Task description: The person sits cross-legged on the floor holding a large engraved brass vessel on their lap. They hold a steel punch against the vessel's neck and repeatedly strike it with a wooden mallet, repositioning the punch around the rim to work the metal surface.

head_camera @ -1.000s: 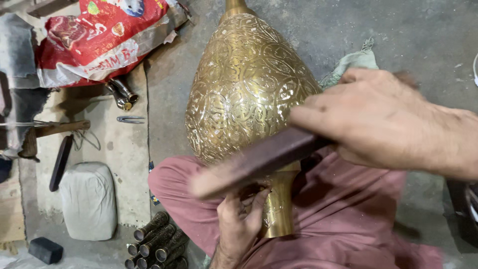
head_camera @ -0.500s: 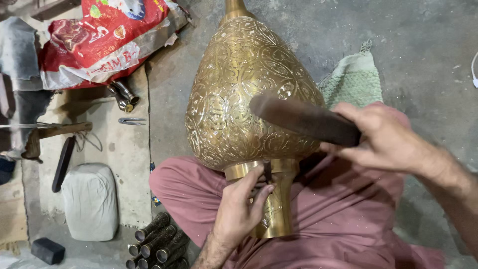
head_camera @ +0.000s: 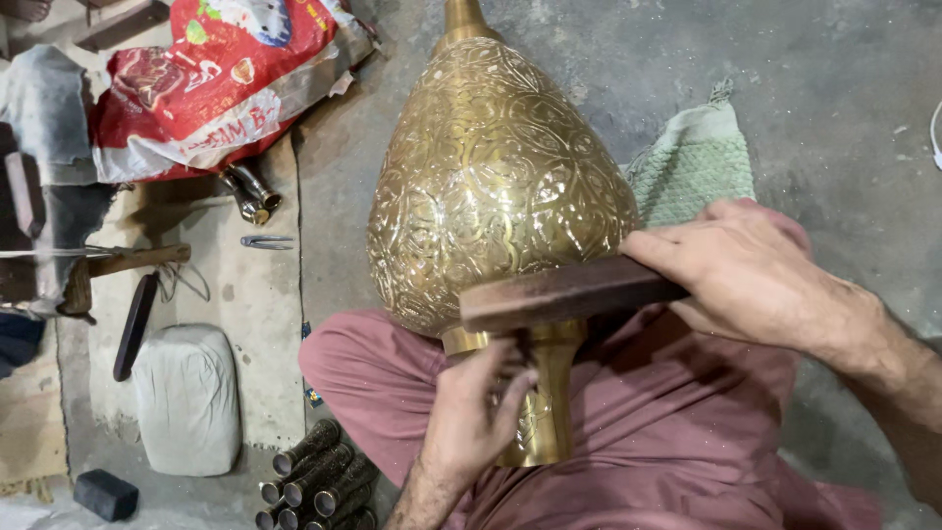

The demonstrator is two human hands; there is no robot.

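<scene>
A large engraved brass vessel [head_camera: 496, 177] lies across my lap, its narrow neck [head_camera: 542, 402] pointing toward me. My left hand [head_camera: 471, 417] rests against the neck just below the bulb, fingers pinched on a small tool that is mostly hidden. My right hand [head_camera: 751, 275] grips one end of a flat dark wooden bat [head_camera: 564, 292], which lies level across the base of the bulb, right above my left hand.
Red printed sack [head_camera: 211, 83] at the back left. A wooden-handled hammer [head_camera: 118, 265], a dark bar [head_camera: 134, 324], a grey pad [head_camera: 186, 397], several metal tubes [head_camera: 314, 476] and a dark block [head_camera: 106, 494] lie on the left floor. Green cloth [head_camera: 692, 162] under the vessel, right.
The wooden bat swung up half a second ago and has come back down onto the spot above my left hand. My left hand stayed at the vessel's neck.
</scene>
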